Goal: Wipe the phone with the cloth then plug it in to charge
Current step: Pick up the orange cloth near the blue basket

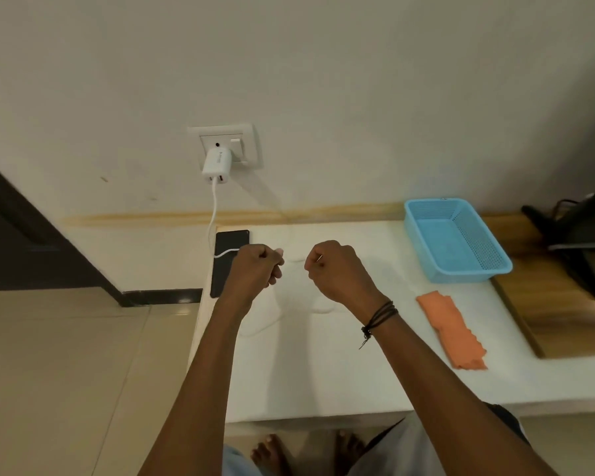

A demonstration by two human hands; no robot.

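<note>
A black phone [224, 242] lies flat at the far left edge of the white table [323, 372], partly hidden by my left hand [255, 267]. From the white charger [217, 165] in the wall socket [243, 140], a white cable [214, 207] drops down, crosses the phone and runs into my left fist, which grips its end. My right hand [335, 269] hovers over the table beside the left, fingers curled, with nothing visible in it. The orange cloth [452, 329] lies crumpled on the table to the right, apart from both hands.
A blue plastic basket [457, 242] stands at the back right of the table. Right of it is a wooden surface [564, 321] with a dark stand and cables. Left of the table is tiled floor. My bare feet show below the table's front edge.
</note>
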